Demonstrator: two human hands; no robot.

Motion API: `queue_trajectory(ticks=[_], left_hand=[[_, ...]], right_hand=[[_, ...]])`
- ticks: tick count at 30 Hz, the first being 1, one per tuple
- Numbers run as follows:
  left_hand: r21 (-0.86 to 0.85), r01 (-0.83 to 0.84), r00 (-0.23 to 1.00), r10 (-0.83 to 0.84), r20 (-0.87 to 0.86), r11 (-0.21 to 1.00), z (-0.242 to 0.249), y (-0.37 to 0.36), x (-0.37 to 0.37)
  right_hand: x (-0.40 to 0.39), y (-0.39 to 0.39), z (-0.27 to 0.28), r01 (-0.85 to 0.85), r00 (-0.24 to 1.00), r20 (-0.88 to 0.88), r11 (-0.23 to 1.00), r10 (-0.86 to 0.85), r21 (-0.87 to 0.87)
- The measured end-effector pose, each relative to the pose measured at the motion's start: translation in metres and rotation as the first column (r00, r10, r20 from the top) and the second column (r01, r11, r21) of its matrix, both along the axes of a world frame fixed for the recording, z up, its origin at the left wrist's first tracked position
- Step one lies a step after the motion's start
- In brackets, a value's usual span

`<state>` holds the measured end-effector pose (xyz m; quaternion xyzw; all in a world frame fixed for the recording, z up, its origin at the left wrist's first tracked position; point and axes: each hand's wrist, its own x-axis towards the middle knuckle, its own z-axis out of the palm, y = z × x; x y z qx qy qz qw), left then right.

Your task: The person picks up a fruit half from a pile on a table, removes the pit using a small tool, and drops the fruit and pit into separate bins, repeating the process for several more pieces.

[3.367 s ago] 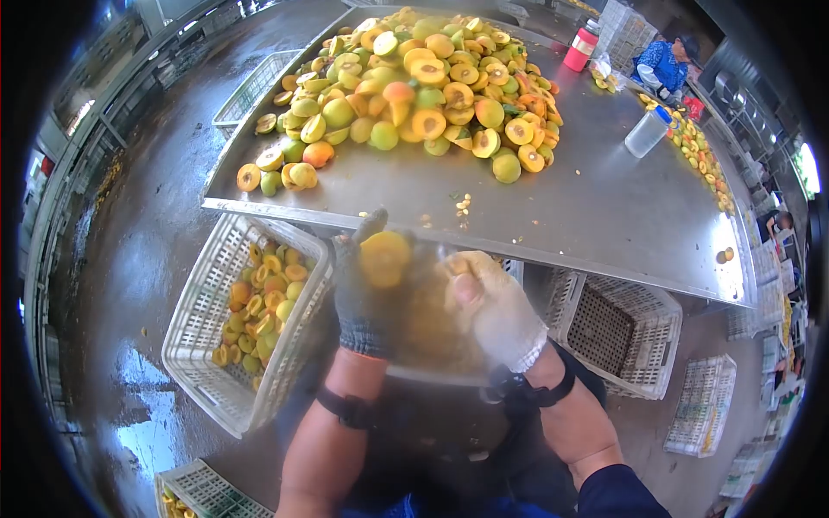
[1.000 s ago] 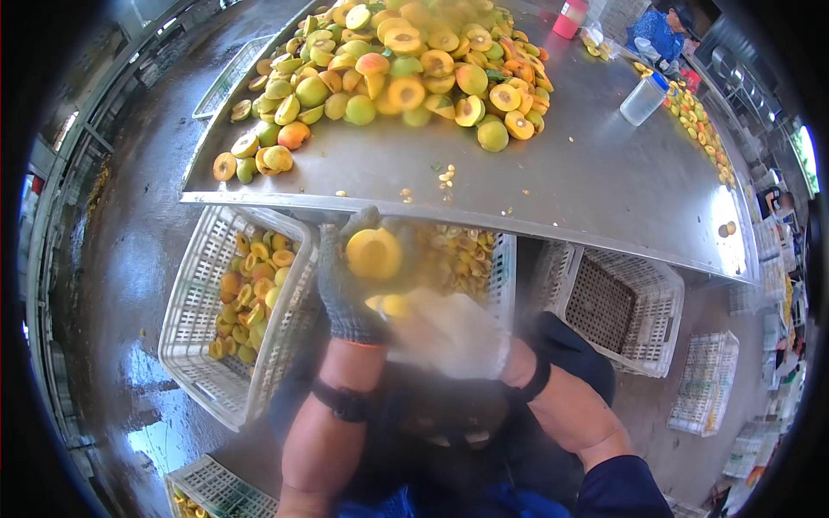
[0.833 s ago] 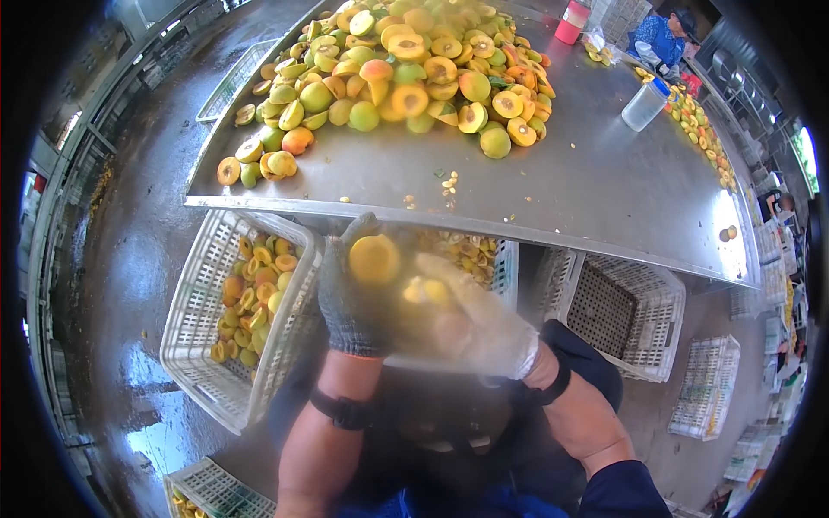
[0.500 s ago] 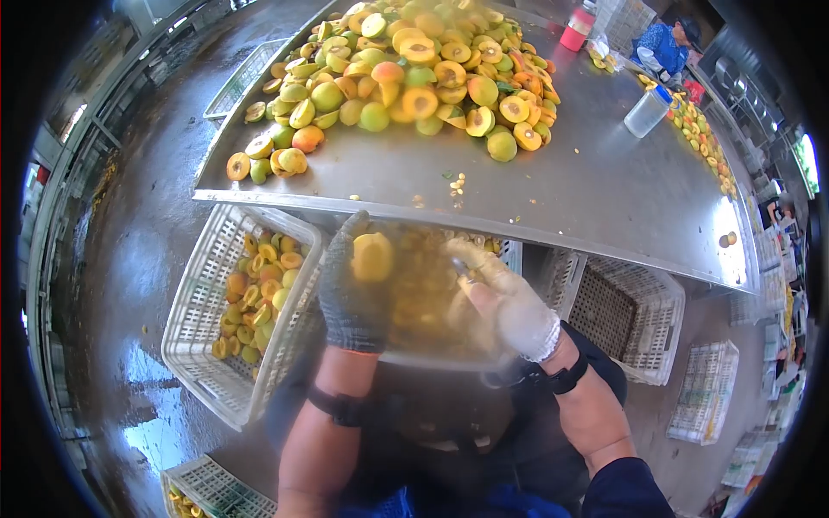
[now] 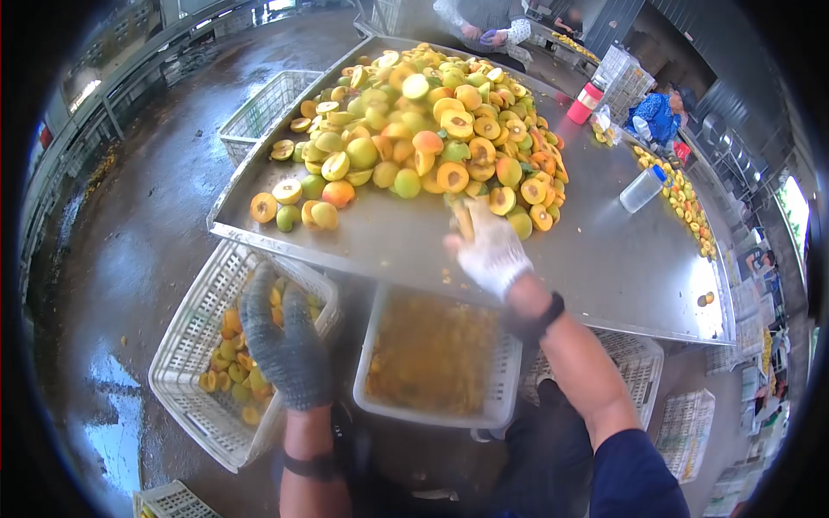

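Note:
My left hand (image 5: 287, 345), in a dark grey knit glove, reaches over the left white basket (image 5: 186, 345) with its fingers apart and nothing visible in them. Halved stone fruit (image 5: 229, 358) in yellow, orange and green lies in that basket below the hand. My right hand (image 5: 490, 246), in a white glove with yellow-stained fingers, stretches over the metal table (image 5: 389, 237) to the near edge of a heap of halved stone fruit (image 5: 406, 147). Its fingertips are blurred beside the fruit. Between my arms stands a white tub (image 5: 440, 418) with brownish-yellow contents.
A red bottle (image 5: 585, 102) and a clear blue-capped bottle (image 5: 643, 190) rest on the table's right part. More fruit (image 5: 682, 203) lines its far right edge. One person (image 5: 658, 116) works there, another (image 5: 484, 22) behind the heap. A white basket (image 5: 635, 358) sits under the right edge.
My left hand has moved from above the tub to the left basket; the fruit it held no longer shows in it. My right hand has gone up to the heap. The view has tilted upward.

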<state>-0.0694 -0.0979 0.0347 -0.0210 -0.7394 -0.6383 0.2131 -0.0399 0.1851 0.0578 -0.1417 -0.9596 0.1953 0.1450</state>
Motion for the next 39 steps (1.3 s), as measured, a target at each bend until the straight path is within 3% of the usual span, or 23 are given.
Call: queue_trajectory(ticks=[1,4,6,7,9,11,13,15,16,17,19,21,23,25,27,28,31,33,34,35,37,39], left_hand=[[-0.021,0.055,0.998,-0.054,0.032,0.998,0.0,0.001,-0.002],[-0.046,0.165,0.979,-0.158,0.13,0.985,0.002,0.005,-0.003],[-0.148,0.237,0.97,-0.227,0.084,0.96,0.004,0.004,-0.006],[-0.203,0.268,0.963,-0.259,0.069,0.942,0.007,0.001,-0.006],[-0.219,0.284,0.958,-0.272,0.085,0.933,0.013,-0.002,-0.006],[-0.211,0.303,0.953,-0.292,0.082,0.929,0.014,-0.002,-0.005],[-0.095,0.325,0.945,-0.319,0.072,0.941,0.008,-0.001,-0.004],[0.068,0.372,0.919,-0.378,0.115,0.926,0.001,0.005,0.001],[0.172,0.397,0.891,-0.424,0.164,0.901,-0.003,0.01,0.005],[0.274,0.412,0.857,-0.472,0.206,0.869,-0.007,0.014,0.009],[0.448,0.492,0.749,-0.625,0.218,0.746,-0.012,0.026,0.018],[0.629,0.514,0.613,-0.763,0.207,0.584,-0.007,0.041,0.031],[0.293,0.714,0.66,-0.751,0.023,0.636,-0.031,0.059,0.039],[0.33,0.738,0.629,-0.777,-0.021,0.589,-0.023,0.073,0.057],[0.221,0.772,0.625,-0.775,-0.092,0.596,-0.022,0.076,0.065],[0.192,0.781,0.619,-0.777,-0.113,0.595,-0.018,0.075,0.069],[0.168,0.774,0.627,-0.776,-0.073,0.61,-0.015,0.075,0.078],[0.081,0.71,0.703,-0.711,-0.018,0.699,-0.023,0.076,0.08],[-0.007,0.642,0.767,-0.642,-0.002,0.767,-0.035,0.08,0.079],[0.296,0.665,0.701,-0.71,0.069,0.685,-0.045,0.086,0.075],[0.843,0.351,0.62,-0.776,0.116,0.407,-0.045,0.096,0.067],[0.953,0.228,0.554,-0.832,0.042,0.2,-0.022,0.099,0.069]], right_hand=[[-0.033,0.008,0.006,0.05,0.999,-0.027,0.993,-0.047,0.108],[-0.116,0.018,0.031,0.026,0.999,-0.026,0.978,-0.021,0.208],[-0.17,0.047,0.009,-0.01,0.998,-0.06,0.939,0.032,0.344],[-0.187,0.053,0.01,-0.011,0.995,0.099,0.941,-0.025,0.339],[-0.191,0.055,-0.007,0.061,0.991,0.096,0.941,-0.098,0.334],[-0.168,0.037,0.0,0.044,0.99,0.12,0.975,-0.071,0.218],[-0.128,0.025,-0.002,-0.009,0.997,0.077,0.987,-0.003,0.16],[-0.083,0.027,-0.012,-0.018,0.998,0.06,0.974,0.033,-0.225],[-0.055,0.014,-0.001,0.084,0.993,0.117,0.834,-0.024,-0.546],[-0.027,0.0,0.009,0.184,0.981,0.185,0.581,-0.058,-0.793],[0.025,-0.019,-0.002,-0.003,0.996,-0.004,0.012,-0.084,-1.0],[0.067,-0.049,0.011,-0.044,0.997,-0.036,-0.109,-0.071,-0.993],[0.096,-0.073,0.011,-0.059,0.996,-0.044,-0.187,-0.082,-0.981],[0.113,-0.094,0.003,-0.057,0.993,-0.031,-0.224,-0.116,-0.973],[0.124,-0.101,-0.003,-0.106,0.99,-0.078,-0.257,-0.116,-0.961],[0.128,-0.104,-0.001,-0.135,0.987,-0.113,-0.208,-0.117,-0.969],[0.131,-0.097,-0.015,-0.209,0.969,-0.231,0.202,-0.091,-0.957],[0.127,-0.098,-0.032,-0.259,0.911,-0.41,0.696,-0.055,-0.669],[0.129,-0.102,-0.013,-0.164,0.87,-0.49,0.906,-0.054,-0.391],[0.135,-0.103,-0.003,-0.13,0.912,-0.404,0.887,-0.069,-0.444],[0.149,-0.096,0.008,-0.044,0.974,-0.213,0.848,-0.082,-0.529],[0.152,-0.09,0.01,-0.103,0.964,-0.266,0.922,0.001,-0.372]])
